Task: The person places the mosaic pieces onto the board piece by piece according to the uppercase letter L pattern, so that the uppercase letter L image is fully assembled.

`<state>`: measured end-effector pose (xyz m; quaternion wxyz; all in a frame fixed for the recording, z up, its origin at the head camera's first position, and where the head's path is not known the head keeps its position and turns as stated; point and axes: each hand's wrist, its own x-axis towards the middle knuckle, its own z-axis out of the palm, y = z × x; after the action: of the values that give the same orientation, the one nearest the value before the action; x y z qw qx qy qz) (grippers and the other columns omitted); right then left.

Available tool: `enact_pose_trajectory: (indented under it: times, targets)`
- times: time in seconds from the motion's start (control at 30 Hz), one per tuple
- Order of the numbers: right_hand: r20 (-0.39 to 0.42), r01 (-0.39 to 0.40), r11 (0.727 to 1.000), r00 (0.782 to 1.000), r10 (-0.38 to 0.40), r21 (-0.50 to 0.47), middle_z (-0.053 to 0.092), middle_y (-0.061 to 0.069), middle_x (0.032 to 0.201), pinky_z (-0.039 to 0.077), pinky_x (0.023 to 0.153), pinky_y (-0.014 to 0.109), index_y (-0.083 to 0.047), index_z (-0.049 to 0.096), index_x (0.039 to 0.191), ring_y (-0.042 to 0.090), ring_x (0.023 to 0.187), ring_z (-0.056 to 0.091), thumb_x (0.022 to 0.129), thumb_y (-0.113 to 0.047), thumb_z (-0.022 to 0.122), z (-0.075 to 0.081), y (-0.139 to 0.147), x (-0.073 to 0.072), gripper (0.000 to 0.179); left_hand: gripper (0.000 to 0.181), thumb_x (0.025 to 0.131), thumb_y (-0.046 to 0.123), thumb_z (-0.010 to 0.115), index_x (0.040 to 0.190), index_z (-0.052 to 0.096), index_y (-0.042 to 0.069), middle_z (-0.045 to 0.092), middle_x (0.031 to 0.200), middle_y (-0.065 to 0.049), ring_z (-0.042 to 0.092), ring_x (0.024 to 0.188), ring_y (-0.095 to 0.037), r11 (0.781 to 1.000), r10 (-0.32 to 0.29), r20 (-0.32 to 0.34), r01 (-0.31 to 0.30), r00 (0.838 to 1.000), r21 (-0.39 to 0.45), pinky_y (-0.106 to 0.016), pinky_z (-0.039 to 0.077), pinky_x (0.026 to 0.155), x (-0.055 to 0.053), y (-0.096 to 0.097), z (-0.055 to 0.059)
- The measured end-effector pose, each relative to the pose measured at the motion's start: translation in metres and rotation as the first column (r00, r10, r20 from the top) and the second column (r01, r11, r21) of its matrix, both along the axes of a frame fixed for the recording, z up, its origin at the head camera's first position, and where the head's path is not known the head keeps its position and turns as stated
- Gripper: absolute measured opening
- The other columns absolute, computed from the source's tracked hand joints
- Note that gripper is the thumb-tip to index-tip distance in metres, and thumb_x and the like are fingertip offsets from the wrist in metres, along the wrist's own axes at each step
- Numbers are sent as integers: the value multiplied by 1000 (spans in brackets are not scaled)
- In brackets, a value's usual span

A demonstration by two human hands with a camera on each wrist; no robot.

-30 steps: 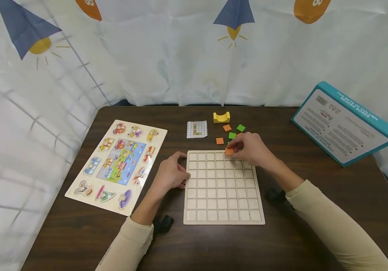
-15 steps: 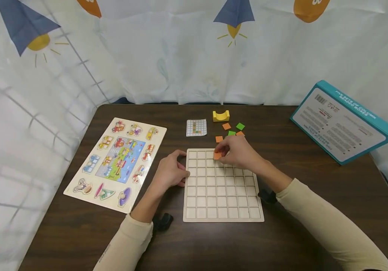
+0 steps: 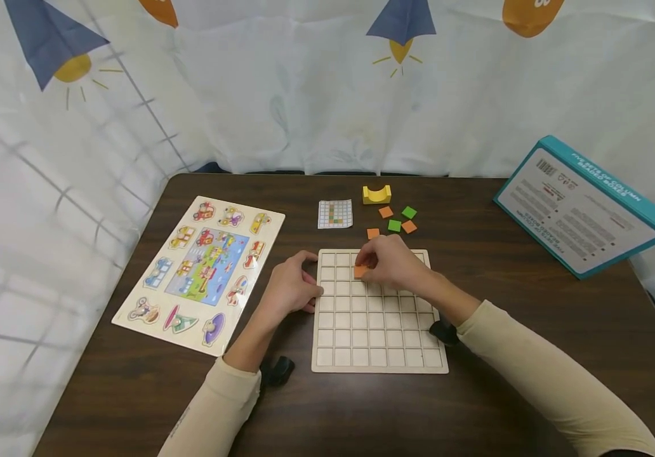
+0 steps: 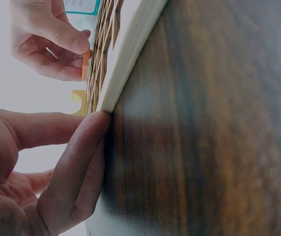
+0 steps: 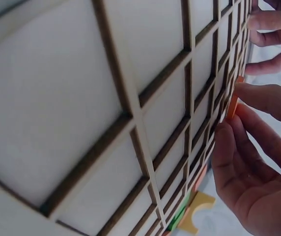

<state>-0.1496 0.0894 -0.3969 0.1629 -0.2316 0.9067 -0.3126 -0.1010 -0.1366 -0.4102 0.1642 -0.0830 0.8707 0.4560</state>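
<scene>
My right hand (image 3: 394, 263) pinches a small square orange tile (image 3: 359, 272) between thumb and fingertips, over the upper part of a wooden grid board (image 3: 377, 340). In the right wrist view, the orange tile (image 5: 233, 101) stands tilted on edge, close against the grid. The left hand (image 3: 290, 285) holds the board's left edge near its far corner; its fingertips meet at that edge in the left wrist view. Beyond the board lie loose orange tiles (image 3: 409, 226) and green tiles (image 3: 394, 226). The right hand hides some of the grid squares.
A small printed grid card (image 3: 335, 214) lies behind the board, with a yellow curved block (image 3: 376, 195) to its right. A picture puzzle board (image 3: 207, 336) occupies the table's left side. At the right stands a teal-edged box (image 3: 584, 209). A white patterned curtain (image 3: 316, 95) hangs behind the table.
The right hand has carried the orange tile left and slightly nearer across the board, uncovering the loose tiles behind. The left hand stays at the board's edge.
</scene>
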Motion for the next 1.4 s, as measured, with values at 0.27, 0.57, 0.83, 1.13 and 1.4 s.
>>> enact_pose_trajectory:
  times: [0.27,0.57,0.83,1.13,1.4]
  targets:
    - [4,2,1000,1000,-2,13,76,4,94,61,80,33,-7,80,102,18,89,67,83,-3,80,-4,-5,0,19,64,82,-4,77,141,56,9,69,88,-16,69,53,-20,1000,2,0,-2,1000,4,-36,64,49,0,0,0]
    - [-30,-5,1000,1000,6,19,76,3,94,62,80,34,-8,80,102,18,89,68,82,-5,82,-7,-5,0,20,64,82,-4,77,141,57,9,69,88,-16,69,53,-19,1000,-2,1,2,1000,1,-36,64,48,-1,0,0]
    - [-24,1,1000,1000,-1,12,76,3,94,61,80,35,-9,80,101,18,89,67,82,-6,81,-6,-4,0,19,65,82,-4,78,142,56,10,69,89,-16,69,53,-20,1000,2,8,-2,1000,4,-36,64,48,-1,0,-1]
    - [-18,1,1000,1000,-1,0,76,2,99,60,80,33,-10,81,103,17,90,67,85,-10,83,-7,-2,-1,18,65,84,-4,77,143,55,9,68,88,-16,69,52,-19,1000,-4,8,4,1000,10,-36,64,48,1,-1,0]
    - [-25,9,1000,1000,-9,-12,76,1,96,60,77,32,-11,81,103,15,88,67,85,-11,84,-7,2,-1,18,66,84,-4,77,144,54,9,68,89,-16,69,52,-20,1000,-3,9,3,1000,16,-36,64,48,0,0,0]
